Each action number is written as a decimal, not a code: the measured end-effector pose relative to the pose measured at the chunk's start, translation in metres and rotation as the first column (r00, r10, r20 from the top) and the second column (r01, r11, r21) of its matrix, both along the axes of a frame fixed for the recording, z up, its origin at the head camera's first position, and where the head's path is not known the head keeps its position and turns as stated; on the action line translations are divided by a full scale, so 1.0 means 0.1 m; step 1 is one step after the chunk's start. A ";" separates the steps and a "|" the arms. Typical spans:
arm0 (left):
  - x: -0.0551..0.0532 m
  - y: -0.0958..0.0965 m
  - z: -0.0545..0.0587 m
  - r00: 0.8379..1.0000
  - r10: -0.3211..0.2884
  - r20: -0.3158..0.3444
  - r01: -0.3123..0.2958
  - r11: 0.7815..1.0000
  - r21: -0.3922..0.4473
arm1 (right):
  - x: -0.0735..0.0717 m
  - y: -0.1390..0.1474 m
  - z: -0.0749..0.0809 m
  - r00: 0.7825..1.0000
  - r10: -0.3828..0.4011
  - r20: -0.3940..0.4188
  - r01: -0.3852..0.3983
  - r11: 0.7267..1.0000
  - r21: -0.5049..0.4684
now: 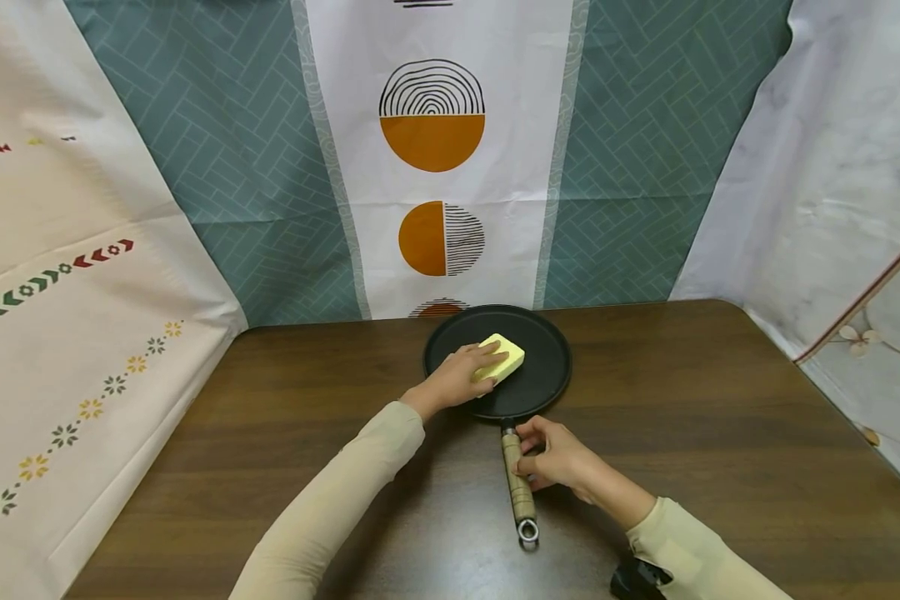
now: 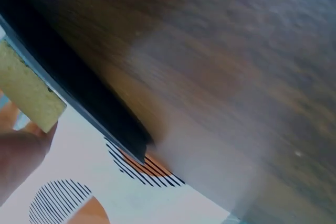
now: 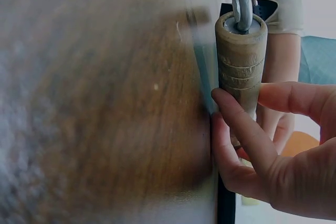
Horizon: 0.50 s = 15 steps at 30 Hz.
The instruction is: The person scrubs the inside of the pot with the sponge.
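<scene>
A round black flat frying pan (image 1: 543, 379) lies at the far edge of the table, its wooden handle (image 1: 521, 496) pointing toward me. My left hand (image 1: 461, 379) holds a yellow sponge (image 1: 507, 354) over the left middle of the pan, fingers spread across the top. The left wrist view shows the sponge (image 2: 29, 87) close against the pan's dark side. With thumb and fingertips on opposite sides, my right hand (image 1: 558, 457) grips the handle near the pan. A metal ring (image 3: 241, 6) caps the handle's end, beyond the fingers in the right wrist view.
The brown wooden table (image 1: 307, 375) spreads to both sides of the pan. Behind it hangs a patterned cloth (image 1: 450, 183), with a cream cloth (image 1: 120, 275) on the left and a pale one (image 1: 817, 208) on the right. A black device (image 1: 637, 577) sits at my right wrist.
</scene>
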<state>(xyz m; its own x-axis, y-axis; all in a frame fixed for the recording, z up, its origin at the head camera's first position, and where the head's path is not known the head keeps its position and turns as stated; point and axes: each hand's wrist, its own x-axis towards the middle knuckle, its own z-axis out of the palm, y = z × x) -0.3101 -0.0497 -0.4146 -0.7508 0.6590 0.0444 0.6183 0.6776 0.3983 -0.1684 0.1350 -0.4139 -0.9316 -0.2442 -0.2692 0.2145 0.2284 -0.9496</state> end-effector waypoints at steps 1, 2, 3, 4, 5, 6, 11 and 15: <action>0.00 -0.03 0.01 1.000 0.021 -0.005 -0.021 1.000 0.008 | 0.00 0.00 0.00 1.000 0.000 0.000 0.000 1.000 0.000; 0.00 -0.06 0.01 0.999 0.043 -0.012 -0.043 0.999 0.015 | 0.00 0.00 0.00 1.000 0.000 0.001 0.000 1.000 0.002; -0.01 -0.09 0.01 0.997 0.070 -0.019 -0.069 0.997 0.017 | 0.00 0.00 0.00 1.000 0.000 0.002 0.000 1.000 0.003; -0.01 -0.12 0.01 0.995 0.097 -0.026 -0.096 0.995 0.021 | 0.01 -0.01 0.00 1.000 -0.001 0.003 0.001 1.000 0.003; -0.02 -0.15 0.02 0.992 0.122 -0.038 -0.121 0.992 0.026 | 0.01 -0.01 0.00 1.000 -0.001 0.004 0.001 1.000 0.003; -0.02 -0.19 0.02 0.988 0.150 -0.046 -0.148 0.988 0.031 | 0.01 -0.01 0.00 1.000 0.000 0.005 0.000 1.000 0.002; -0.06 -0.37 0.03 0.957 0.279 -0.077 -0.276 0.960 0.057 | 0.02 0.00 0.01 1.000 0.009 0.001 -0.009 1.000 -0.002; -0.07 -0.51 0.04 0.927 0.368 -0.074 -0.364 0.929 0.066 | 0.01 0.00 0.01 1.000 0.008 0.000 -0.008 1.000 0.005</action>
